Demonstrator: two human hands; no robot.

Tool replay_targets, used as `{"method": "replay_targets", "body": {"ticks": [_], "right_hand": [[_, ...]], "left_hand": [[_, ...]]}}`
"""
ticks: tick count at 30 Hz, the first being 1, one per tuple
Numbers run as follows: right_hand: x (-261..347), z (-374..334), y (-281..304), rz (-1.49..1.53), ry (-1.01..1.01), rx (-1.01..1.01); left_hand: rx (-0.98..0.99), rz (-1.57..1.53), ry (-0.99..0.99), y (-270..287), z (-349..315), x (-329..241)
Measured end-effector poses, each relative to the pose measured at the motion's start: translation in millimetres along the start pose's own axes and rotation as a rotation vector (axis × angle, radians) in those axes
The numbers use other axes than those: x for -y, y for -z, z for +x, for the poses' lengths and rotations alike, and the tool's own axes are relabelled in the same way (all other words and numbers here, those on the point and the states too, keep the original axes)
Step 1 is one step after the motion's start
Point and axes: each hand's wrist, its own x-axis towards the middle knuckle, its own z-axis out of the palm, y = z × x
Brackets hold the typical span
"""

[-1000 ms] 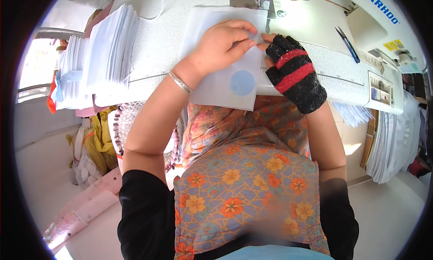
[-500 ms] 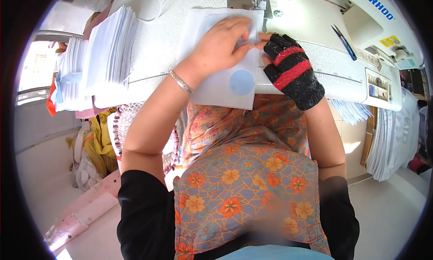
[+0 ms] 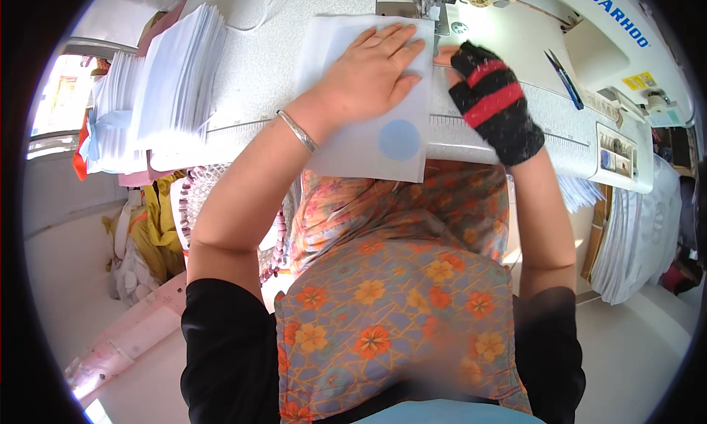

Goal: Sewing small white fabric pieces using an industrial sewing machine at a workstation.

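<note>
A white cloth piece (image 3: 353,122) with a pale blue round dot (image 3: 398,139) lies flat on the sewing table (image 3: 258,78), and its near end hangs a little over the front edge of the table, toward the person's lap. Its far right corner sits right under the needle part of the white sewing machine (image 3: 530,34).

The left hand (image 3: 372,74) lies flat on top of the cloth with the fingers spread out, pressing it down (it is not gripping anything, just pushing flat). The right hand (image 3: 490,100) wears a black glove with red stripes and no fingertips. Its fingertips touch the right edge of the cloth just beside the needle. I cannot tell if it pinches the cloth or only steers it.

It looks like the sewing on this piece has only begun or is about to, because nearly all of the cloth is on the near side of the needle. No finished seam shows.

At the left edge of the table stands a tall pile of white pieces (image 3: 177,71). More white pieces (image 3: 626,232) hang at the right side. There are no boxes or bins to look into. Blue snips (image 3: 563,71) lie on the machine's base.
</note>
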Motion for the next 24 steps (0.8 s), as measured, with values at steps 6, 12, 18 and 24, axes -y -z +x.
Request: {"method": "replay_targets", "body": {"ticks": [6, 12, 18, 24], "right_hand": [[-47.1, 20.0, -23.0, -0.146, 0.114, 0.069], [-43.8, 25.2, -22.6, -0.135, 0.045, 0.05], [-35.0, 16.8, -13.1, -0.062, -0.008, 0.109], [-29.6, 10.5, -9.4, -0.075, 0.144, 0.116]], "left_hand": [[-0.018, -0.02, 0.053, 1.0, 15.7, -6.2], [-0.074, 0.005, 0.071, -9.7, 23.1, -0.8], [-0.109, 0.027, 0.087, -11.6, 23.6, -7.3], [-0.087, 0.031, 0.093, -9.7, 23.4, -2.0]]}}
